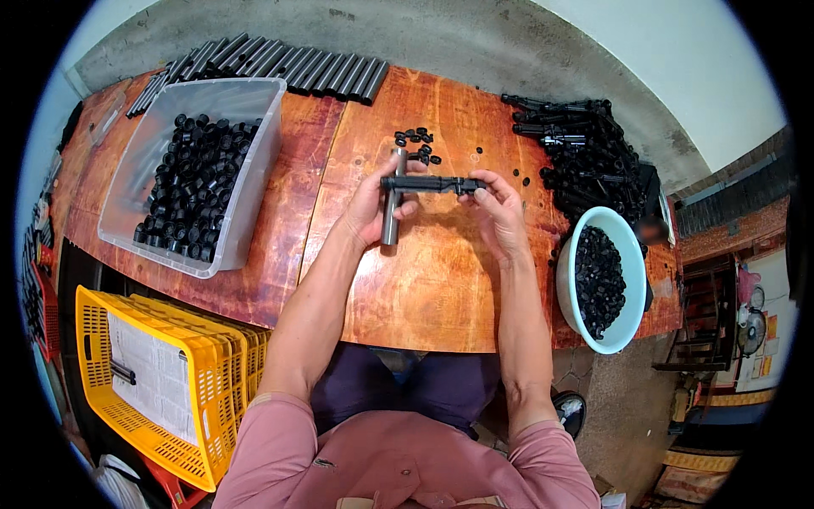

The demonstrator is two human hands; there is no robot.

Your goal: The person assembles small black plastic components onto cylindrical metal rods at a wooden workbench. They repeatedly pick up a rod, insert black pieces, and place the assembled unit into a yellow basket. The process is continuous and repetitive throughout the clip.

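Observation:
Above the middle of the wooden table (424, 297), my left hand (365, 210) is closed around a dark grey metal tube (390, 227), which stands nearly upright in the picture. Across the tube lies a long black plastic part (431, 184) with a wider, jointed right end. Its left end rests by my left fingers. My right hand (502, 219) pinches the right end between thumb and fingers. Just beyond lie several small black rings or caps (415, 136). Whether the black part is joined to the tube I cannot tell.
Left stands a clear plastic bin (246, 246) of black caps, with a row of metal tubes (339, 75) behind. Right are a pile of black parts (593, 161) and a light blue basin (623, 339) of small black pieces. A yellow crate (203, 399) stands lower left.

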